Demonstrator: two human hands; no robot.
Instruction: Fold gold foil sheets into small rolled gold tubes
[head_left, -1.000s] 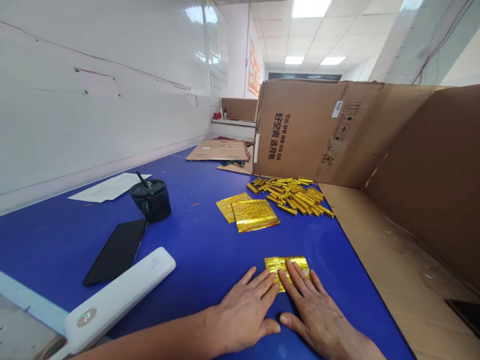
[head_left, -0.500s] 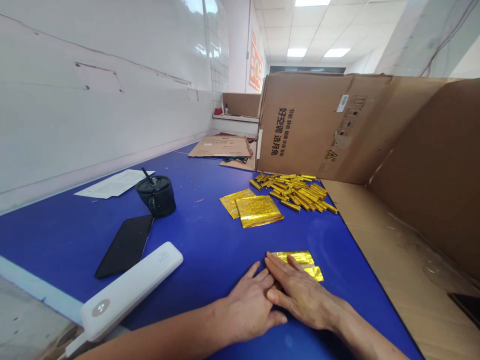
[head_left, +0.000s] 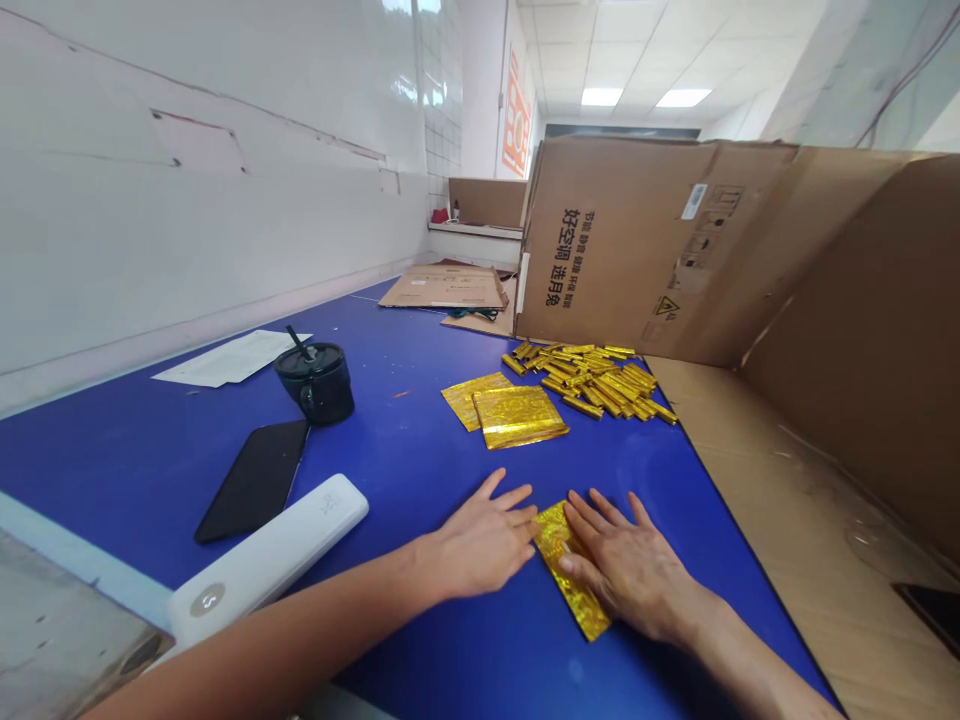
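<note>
A strip of shiny gold foil paper [head_left: 576, 592] lies at a slant on the blue table in front of me. My right hand [head_left: 637, 568] rests on its right side with the fingers spread, covering part of it. On the other side, my left hand [head_left: 480, 538] is flat with fingers apart, its fingertips at the strip's left edge. Beyond both hands is a small stack of gold foil sheets [head_left: 520, 418]. Behind that, to the right, several small gold foil rolls [head_left: 600, 384] sit in a heap.
On the left are a dark lidded mug [head_left: 326, 388] with a straw, a black phone [head_left: 255, 480], a long white device [head_left: 289, 540] and white paper [head_left: 225, 358]. A large cardboard box [head_left: 630, 240] stands at the back right. Flat cardboard [head_left: 442, 287] lies farther back.
My hands, overlapping before, have moved apart, the left one leftward and forward. The foil strip has turned from lying crosswise to a slant, and more of it shows between my hands.
</note>
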